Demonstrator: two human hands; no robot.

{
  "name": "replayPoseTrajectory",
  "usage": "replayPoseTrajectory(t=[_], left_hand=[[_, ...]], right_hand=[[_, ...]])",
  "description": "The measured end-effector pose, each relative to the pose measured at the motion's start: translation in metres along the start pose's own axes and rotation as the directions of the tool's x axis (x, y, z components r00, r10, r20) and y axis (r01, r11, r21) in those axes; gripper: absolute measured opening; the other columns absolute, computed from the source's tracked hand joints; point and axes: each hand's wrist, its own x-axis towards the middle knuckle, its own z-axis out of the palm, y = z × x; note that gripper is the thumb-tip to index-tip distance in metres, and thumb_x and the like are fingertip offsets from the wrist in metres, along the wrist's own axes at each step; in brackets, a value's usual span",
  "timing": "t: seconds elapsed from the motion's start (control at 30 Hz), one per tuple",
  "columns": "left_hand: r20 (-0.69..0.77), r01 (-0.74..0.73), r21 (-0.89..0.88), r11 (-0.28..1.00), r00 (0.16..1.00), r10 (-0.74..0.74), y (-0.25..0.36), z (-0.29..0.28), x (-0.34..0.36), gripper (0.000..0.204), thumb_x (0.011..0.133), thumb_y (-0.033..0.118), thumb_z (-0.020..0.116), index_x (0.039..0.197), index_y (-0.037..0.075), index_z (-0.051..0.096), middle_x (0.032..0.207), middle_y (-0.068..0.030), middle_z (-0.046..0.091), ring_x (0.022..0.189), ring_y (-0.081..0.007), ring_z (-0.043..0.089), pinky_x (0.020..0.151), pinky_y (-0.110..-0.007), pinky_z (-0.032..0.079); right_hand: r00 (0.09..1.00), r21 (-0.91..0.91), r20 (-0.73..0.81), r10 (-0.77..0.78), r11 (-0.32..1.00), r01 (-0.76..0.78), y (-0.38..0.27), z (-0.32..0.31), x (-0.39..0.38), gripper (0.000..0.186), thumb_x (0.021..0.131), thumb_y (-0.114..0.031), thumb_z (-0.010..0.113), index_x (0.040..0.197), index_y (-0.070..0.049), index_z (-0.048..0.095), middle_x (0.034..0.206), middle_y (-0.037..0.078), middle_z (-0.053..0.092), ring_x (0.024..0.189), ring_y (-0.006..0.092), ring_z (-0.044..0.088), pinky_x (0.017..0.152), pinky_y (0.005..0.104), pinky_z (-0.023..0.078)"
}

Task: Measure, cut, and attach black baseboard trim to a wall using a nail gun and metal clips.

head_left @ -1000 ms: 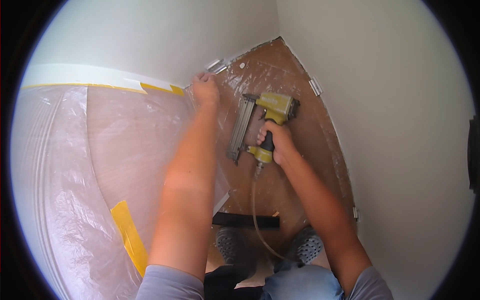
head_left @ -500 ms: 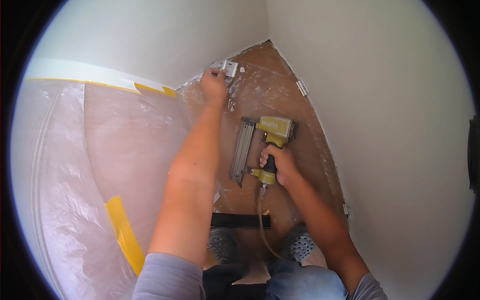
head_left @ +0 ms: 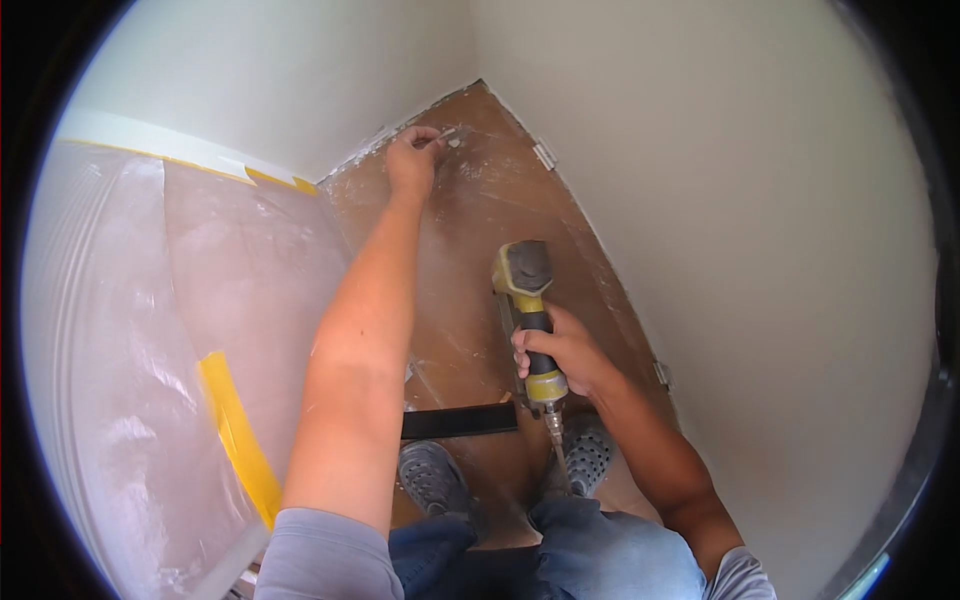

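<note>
Near the corner along the back left wall, my left hand (head_left: 414, 160) pinches a small metal clip (head_left: 447, 135) just above the dusty brown floor (head_left: 420, 290); its exact shape is partly hidden by my fingers. A small white chip (head_left: 454, 142) shows beside it. My right hand (head_left: 562, 352) grips the black handle of a yellow-green air nail gun (head_left: 521, 270), held upright with its top toward the camera and a hose running down from its base.
Metal clips (head_left: 544, 152) line the foot of the right wall (head_left: 740, 250). Plastic sheeting (head_left: 260, 260) with yellow tape (head_left: 235, 430) covers the left side. A black strip (head_left: 455, 420) lies by my grey perforated shoes (head_left: 430, 480).
My left hand has lifted the metal clip and turned it. My right hand has moved lower and rotated the nail gun from side-on to end-on. The view has shifted slightly.
</note>
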Motion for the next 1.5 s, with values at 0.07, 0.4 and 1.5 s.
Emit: replayPoseTrajectory(t=[0.07,0.4,1.5], left_hand=[[0.009,-0.407,0.407,0.818,0.897,0.441,0.011,0.006,-0.018,0.016,0.085,0.000,0.070,0.101,0.000,0.068,0.093,-0.0128,0.070,0.082,-0.0232,0.068,0.075,-0.035,0.053],[0.308,-0.735,0.425,0.528,0.666,0.679,0.046,0.022,-0.096,0.013,0.086,-0.002,0.062,0.099,0.001,0.061,0.103,-0.0158,0.060,0.092,-0.0389,0.061,0.079,-0.045,0.049],[0.946,-0.853,-0.264,0.449,-0.139,0.292,-0.067,0.065,-0.542,0.033,0.087,0.010,0.068,0.120,0.007,0.065,0.124,-0.0143,0.065,0.114,-0.0370,0.061,0.099,-0.045,0.049]], right_hand=[[1.000,-0.106,0.020,0.002,0.994,0.000,-0.008,0.004,-0.024,0.024,0.085,-0.006,0.065,0.103,-0.001,0.051,0.077,0.007,0.058,0.063,0.0152,0.059,0.060,0.0334,0.054],[0.986,-0.681,-0.162,-0.047,0.728,-0.077,0.018,0.005,-0.181,0.082,0.083,-0.019,0.062,0.150,0.011,0.025,0.070,0.015,0.064,0.059,0.0205,0.064,0.061,0.0342,0.053],[0.095,0.018,-0.994,0.056,0.933,-0.360,0.444,0.031,-0.505,0.090,0.088,-0.027,0.070,0.155,0.002,0.018,0.105,0.039,0.063,0.102,0.0512,0.064,0.089,0.0503,0.049]])
